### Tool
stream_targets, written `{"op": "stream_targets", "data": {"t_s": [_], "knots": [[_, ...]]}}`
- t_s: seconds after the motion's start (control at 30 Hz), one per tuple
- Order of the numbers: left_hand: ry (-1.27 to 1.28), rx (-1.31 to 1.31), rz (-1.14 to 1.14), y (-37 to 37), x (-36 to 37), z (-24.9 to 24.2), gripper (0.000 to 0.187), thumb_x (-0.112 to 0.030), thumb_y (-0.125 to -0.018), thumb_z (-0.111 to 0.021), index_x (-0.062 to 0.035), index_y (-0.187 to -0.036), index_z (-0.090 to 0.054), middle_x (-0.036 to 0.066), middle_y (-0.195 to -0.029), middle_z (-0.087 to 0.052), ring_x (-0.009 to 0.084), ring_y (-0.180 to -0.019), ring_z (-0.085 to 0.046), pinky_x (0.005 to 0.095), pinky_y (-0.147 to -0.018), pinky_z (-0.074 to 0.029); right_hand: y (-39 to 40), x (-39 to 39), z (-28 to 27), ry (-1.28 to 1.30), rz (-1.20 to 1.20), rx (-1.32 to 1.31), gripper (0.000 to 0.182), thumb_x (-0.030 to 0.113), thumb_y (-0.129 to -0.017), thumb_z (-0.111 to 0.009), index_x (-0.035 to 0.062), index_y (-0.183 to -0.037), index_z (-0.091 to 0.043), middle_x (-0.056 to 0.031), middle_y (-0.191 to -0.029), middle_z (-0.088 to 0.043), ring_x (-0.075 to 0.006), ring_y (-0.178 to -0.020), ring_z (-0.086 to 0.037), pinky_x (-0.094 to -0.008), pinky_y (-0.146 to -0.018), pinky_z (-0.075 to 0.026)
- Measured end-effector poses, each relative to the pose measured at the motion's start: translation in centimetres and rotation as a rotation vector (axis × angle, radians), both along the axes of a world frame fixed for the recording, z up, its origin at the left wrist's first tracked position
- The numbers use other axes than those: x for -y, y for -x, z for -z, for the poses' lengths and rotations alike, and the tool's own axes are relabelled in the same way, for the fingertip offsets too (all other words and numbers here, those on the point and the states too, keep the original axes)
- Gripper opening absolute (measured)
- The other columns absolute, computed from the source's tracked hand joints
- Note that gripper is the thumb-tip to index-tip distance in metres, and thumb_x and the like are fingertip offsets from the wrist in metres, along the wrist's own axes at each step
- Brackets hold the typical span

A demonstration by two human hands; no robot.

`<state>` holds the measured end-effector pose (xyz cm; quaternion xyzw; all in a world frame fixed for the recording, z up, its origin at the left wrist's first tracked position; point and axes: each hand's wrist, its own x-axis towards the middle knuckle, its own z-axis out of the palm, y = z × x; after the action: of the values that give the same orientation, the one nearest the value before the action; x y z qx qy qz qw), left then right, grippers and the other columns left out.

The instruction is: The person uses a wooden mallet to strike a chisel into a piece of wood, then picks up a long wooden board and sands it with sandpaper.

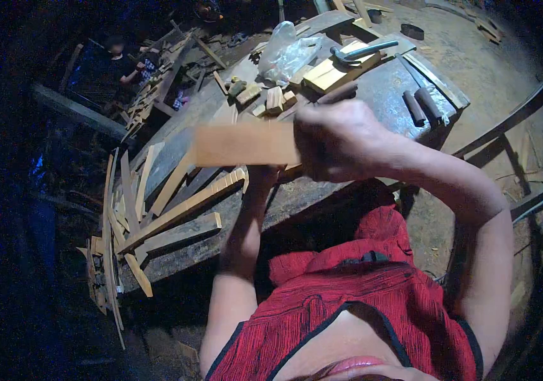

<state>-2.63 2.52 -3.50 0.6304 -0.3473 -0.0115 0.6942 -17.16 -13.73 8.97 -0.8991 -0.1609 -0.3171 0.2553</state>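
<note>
A flat, pale brown wooden board [244,145] is raised over the workbench, slightly smeared by motion. My left hand [266,170] is at its lower edge, mostly hidden behind it, with the forearm coming up from below. At the board's right end my right hand [342,141] is closed in a fist, knuckles up. Dark shadow lies between fist and board, and I cannot tell what is in the fingers. Just beyond the fist rests a dark brown roll [338,93].
On the workbench [373,95] a hammer [363,52] lies on a wood block [332,75], beside a clear plastic bag [287,54] and two dark rolls [422,106]. Wooden strips [182,209] overhang the left edge. Another person [122,66] is at the far left.
</note>
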Motion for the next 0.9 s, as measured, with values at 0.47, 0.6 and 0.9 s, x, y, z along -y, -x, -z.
{"op": "stream_targets", "data": {"t_s": [0.47,0.6,0.9], "knots": [[0.019,0.088,0.115,-0.5,-0.5,0.4,0.02,-0.01,-0.063,-0.068,-0.0064,-0.074,-0.051,0.0,-0.072,-0.051,0.0086,-0.064,-0.048,0.0244,-0.062,-0.043,-0.2,2.6,1.7,-0.221,0.189,-0.338,0.043,0.028,-0.056,-0.074,0.0027,-0.079,-0.047,-0.0154,-0.068,-0.055,-0.0326,-0.069,-0.058,-0.0401,-0.062,-0.043],[0.043,0.218,0.124,1.4,-1.1,-0.1,0.025,-0.01,-0.067,-0.066,-0.0068,-0.083,-0.048,0.001,-0.074,-0.05,0.0089,-0.067,-0.049,0.0244,-0.065,-0.043,-3.1,3.8,8.1,-0.192,0.392,-0.648,0.057,0.044,-0.055,-0.071,0.0042,-0.093,-0.057,-0.0176,-0.086,-0.062,-0.0327,-0.085,-0.059,-0.042,-0.073,-0.047],[0.436,0.02,-0.473,-2.7,-0.4,0.1,0.028,-0.024,-0.08,-0.064,-0.0042,-0.075,-0.044,0.003,-0.063,-0.049,0.014,-0.055,-0.051,0.0285,-0.053,-0.044,-5.3,5.5,18.0,-0.381,0.469,-0.823,0.06,0.048,-0.053,-0.072,0.0039,-0.093,-0.063,-0.0171,-0.087,-0.063,-0.0318,-0.087,-0.06,-0.0413,-0.075,-0.045]]}}
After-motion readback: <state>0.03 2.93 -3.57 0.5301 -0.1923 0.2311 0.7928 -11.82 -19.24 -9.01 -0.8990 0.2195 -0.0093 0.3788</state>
